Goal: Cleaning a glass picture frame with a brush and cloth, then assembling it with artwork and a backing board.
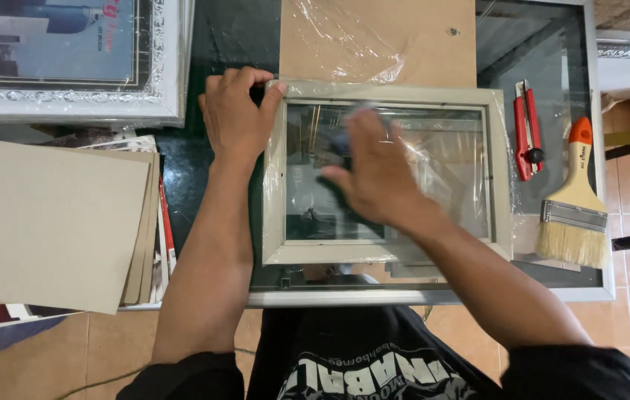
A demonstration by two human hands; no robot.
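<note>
The left hand [235, 112] grips the upper left corner of a pale grey picture frame [387, 250], thumb and fingers curled round the moulding so the hand is closed on it. The frame lies flat on a glass-topped table [433, 296], partly wrapped in clear plastic film [345, 44] that bunches just beyond the left hand's fingertips over a brown backing board [433, 44]. The right hand [378, 174] lies flat and open on the frame's glass pane [307, 215], fingers spread and blurred; something dark, perhaps a cloth, seems to sit under its palm, though the blur makes this hard to tell. To the right of the right hand, past the frame's edge, a red utility knife [528, 132] lies on the table, and beyond it a wide paintbrush [574, 204] with an orange-tipped handle. Left of the left forearm sits a stack of grey cardboard sheets [48, 222], with an ornate white framed picture [70, 59] beyond it.
</note>
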